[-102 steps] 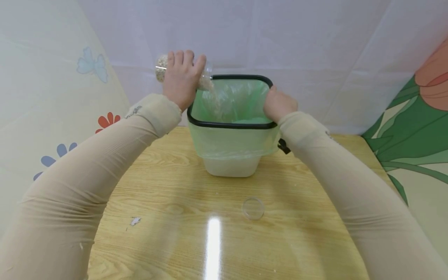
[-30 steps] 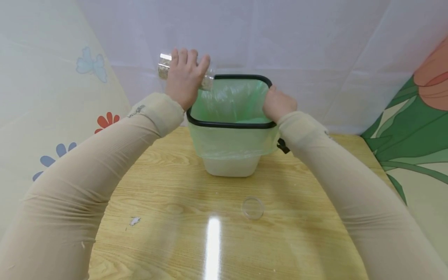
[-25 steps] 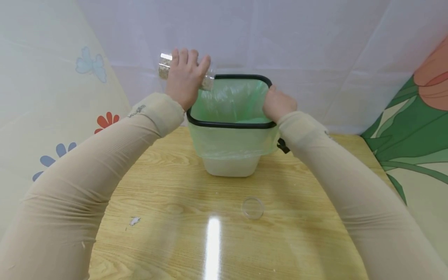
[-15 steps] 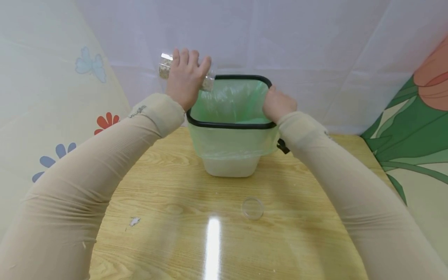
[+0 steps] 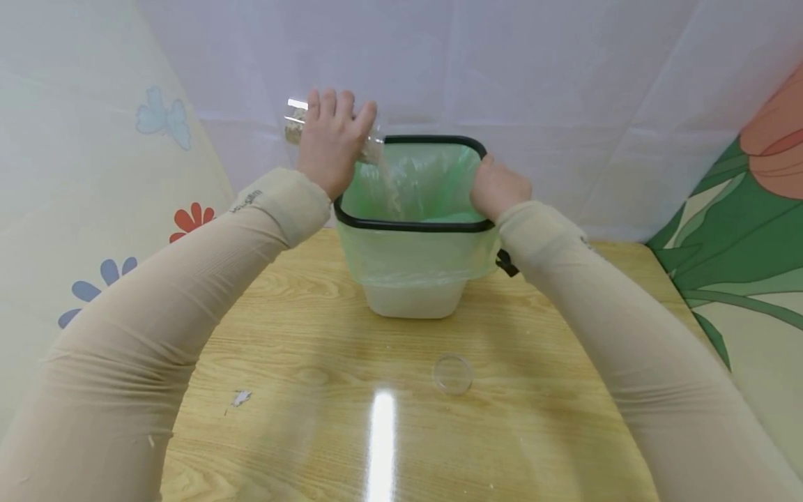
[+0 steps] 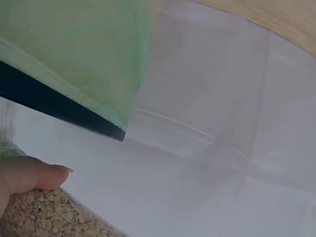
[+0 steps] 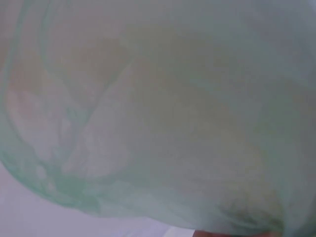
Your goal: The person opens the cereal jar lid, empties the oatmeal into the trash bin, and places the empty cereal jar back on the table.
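My left hand (image 5: 329, 143) grips a clear jar (image 5: 295, 122) tipped mouth-down over the left side of a bin. Rolled oats fall from its mouth in a thin stream (image 5: 392, 192) into the bin. Flat oat flakes (image 6: 54, 215) show through the jar in the left wrist view, close under the thumb. The bin has a black rim (image 5: 414, 226) and a thin green liner (image 5: 420, 254) folded over its white body. My right hand (image 5: 500, 187) holds the rim on the right. Liner film (image 7: 148, 123) fills most of the right wrist view and hides the fingers there.
A clear round lid (image 5: 453, 374) lies on the wood-grain table (image 5: 301, 439) in front of the bin. A whitish patch (image 5: 241, 398) marks the tabletop at left. Behind stands a white sheet (image 5: 533, 77), with printed flower panels at both sides.
Oats pour again now; no stream showed in the frames from about one to half a second ago. The jar looks less full than over three seconds ago. The right hand stays at the rim.
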Demonstrator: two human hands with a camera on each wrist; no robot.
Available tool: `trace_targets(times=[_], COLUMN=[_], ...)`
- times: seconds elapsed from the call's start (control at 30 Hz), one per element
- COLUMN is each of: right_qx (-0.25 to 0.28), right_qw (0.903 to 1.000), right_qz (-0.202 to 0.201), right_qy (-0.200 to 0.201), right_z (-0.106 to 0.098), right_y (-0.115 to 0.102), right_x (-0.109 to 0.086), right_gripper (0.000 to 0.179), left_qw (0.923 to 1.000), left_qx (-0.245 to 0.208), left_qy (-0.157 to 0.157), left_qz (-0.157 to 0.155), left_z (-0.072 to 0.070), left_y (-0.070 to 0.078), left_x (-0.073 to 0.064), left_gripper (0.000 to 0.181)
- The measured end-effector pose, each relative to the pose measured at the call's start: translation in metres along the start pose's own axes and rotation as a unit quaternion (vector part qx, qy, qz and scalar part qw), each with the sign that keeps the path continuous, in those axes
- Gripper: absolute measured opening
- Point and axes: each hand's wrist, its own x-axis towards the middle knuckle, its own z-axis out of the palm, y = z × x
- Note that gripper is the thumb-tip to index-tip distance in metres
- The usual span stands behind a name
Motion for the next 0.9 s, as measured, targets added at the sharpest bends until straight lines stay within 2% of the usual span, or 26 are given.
trace_targets(times=[0.9], right_qx=[0.004], right_qw=[1.0000], right_qz=[0.005], right_qy=[0.002], right_z=[0.0015], right_y=[0.0008], right_x=[0.0032], right_gripper=[0.056], left_qw=[0.9996], left_qx=[0.019], left_qy=[0.016], left_qz=[0.014], left_z=[0.0017], left_y=[0.0006], left_x=[0.0013], left_gripper=[0.046])
